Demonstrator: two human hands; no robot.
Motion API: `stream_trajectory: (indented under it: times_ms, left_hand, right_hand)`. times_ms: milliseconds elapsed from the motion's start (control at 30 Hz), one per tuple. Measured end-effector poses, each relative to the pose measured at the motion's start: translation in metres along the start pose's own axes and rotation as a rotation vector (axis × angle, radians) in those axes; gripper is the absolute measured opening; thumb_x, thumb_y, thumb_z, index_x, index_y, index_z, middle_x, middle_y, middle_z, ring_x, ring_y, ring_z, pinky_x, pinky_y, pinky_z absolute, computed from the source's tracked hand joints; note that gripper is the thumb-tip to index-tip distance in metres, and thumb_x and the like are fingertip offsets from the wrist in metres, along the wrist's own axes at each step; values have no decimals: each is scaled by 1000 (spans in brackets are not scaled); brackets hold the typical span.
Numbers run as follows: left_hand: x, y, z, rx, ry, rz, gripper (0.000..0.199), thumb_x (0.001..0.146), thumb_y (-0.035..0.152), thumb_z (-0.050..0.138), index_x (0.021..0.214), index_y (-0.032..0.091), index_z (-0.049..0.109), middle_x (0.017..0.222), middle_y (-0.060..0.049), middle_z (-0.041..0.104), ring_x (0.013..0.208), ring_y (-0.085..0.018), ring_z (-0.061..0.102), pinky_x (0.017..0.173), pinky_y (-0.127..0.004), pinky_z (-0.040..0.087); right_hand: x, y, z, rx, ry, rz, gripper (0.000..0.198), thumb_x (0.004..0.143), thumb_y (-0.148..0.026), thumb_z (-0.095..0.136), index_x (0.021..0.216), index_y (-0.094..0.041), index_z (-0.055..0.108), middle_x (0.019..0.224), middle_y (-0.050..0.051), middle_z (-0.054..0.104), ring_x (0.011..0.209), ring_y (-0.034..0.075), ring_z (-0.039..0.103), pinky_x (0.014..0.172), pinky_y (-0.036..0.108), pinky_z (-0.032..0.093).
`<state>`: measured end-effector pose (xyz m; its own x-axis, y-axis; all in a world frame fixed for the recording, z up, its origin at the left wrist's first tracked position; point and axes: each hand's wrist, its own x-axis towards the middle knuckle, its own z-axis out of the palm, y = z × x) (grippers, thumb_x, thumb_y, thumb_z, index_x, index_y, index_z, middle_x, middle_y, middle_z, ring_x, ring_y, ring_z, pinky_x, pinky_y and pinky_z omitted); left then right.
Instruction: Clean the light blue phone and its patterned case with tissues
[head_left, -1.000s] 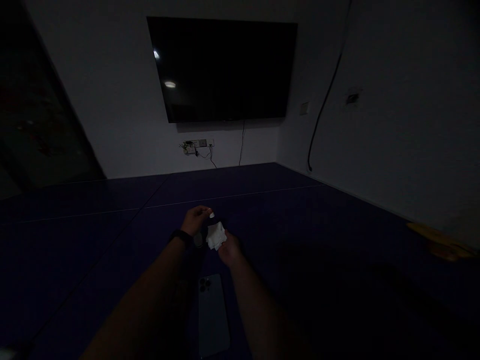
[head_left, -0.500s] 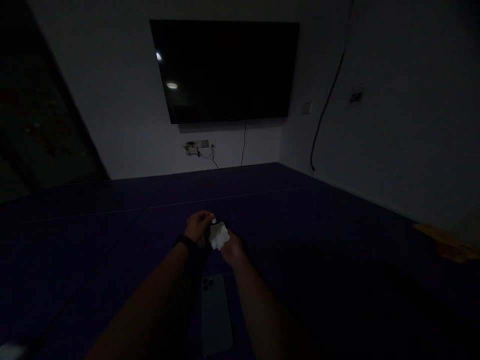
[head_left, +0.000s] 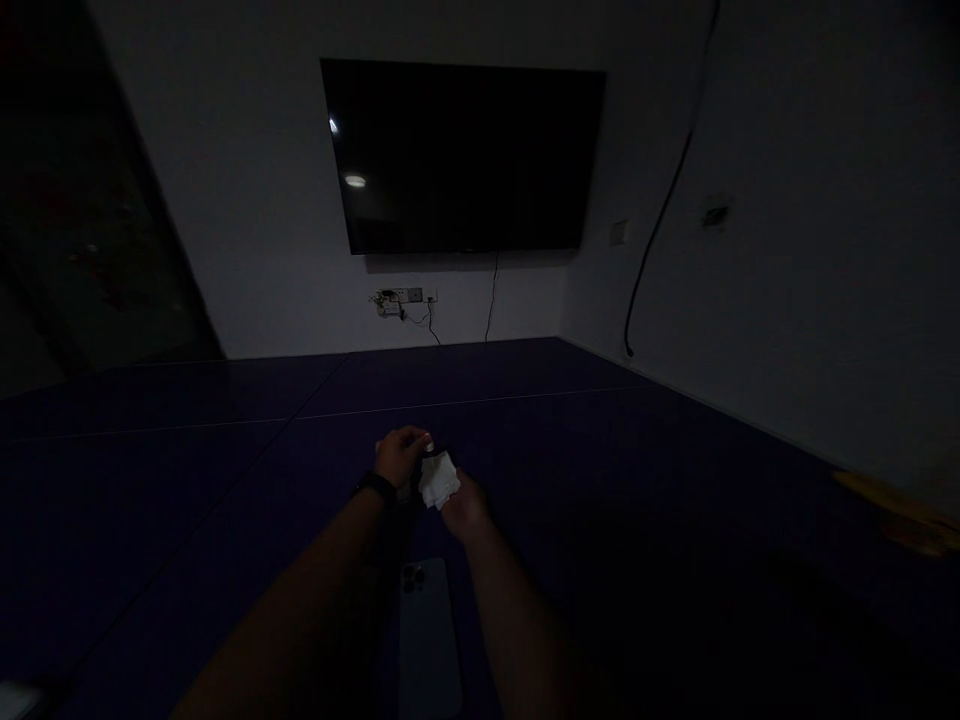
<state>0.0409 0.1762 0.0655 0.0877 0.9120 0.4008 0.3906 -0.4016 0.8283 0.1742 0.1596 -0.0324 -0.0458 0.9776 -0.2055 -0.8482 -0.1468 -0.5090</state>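
My left hand (head_left: 399, 454), with a dark band on its wrist, pinches a small white cap-like piece (head_left: 429, 447) between thumb and fingertips. Just right of it, my right hand (head_left: 465, 503) holds a crumpled white tissue (head_left: 439, 480) by its right edge. The small piece is close to the tissue's top edge; whether they touch I cannot tell. Beneath my left hand lies a dim, greyish object (head_left: 405, 493), too dark to name. A smartphone (head_left: 429, 640) rests camera side up between my forearms.
The dark blue surface (head_left: 570, 440) has seams across it. A television (head_left: 465, 160) hangs on the far wall above sockets (head_left: 405, 297) with loose cables. Another black cable (head_left: 660, 230) runs down the right wall. Something yellow (head_left: 892, 500) lies at the right edge, a whitish object (head_left: 19, 698) at bottom left.
The view has tilted slightly, so the television and wall sit lower in the picture. Both hands keep their grip and stay close together, with hardly any movement.
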Motion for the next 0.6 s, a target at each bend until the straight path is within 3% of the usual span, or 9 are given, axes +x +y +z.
stream_trajectory:
  times_ms: [367, 600]
  left_hand:
    - [-10, 3, -73, 20, 57, 21, 32, 100, 36, 64, 126, 17, 62, 127, -10, 64, 107, -24, 66, 91, -45, 58]
    - [-19, -7, -65, 34, 30, -2, 32, 100, 36, 64, 126, 17, 62, 126, -10, 64, 106, -24, 66, 90, -45, 58]
  right_hand:
    - [2, 4, -5, 4, 5, -17, 35, 99, -37, 64, 129, -17, 60, 128, 10, 63, 107, 24, 66, 89, 45, 58]
    - [5, 1, -7, -10, 2, 0, 35, 99, -36, 64, 128, -17, 60, 128, 10, 63, 107, 24, 66, 89, 45, 58]
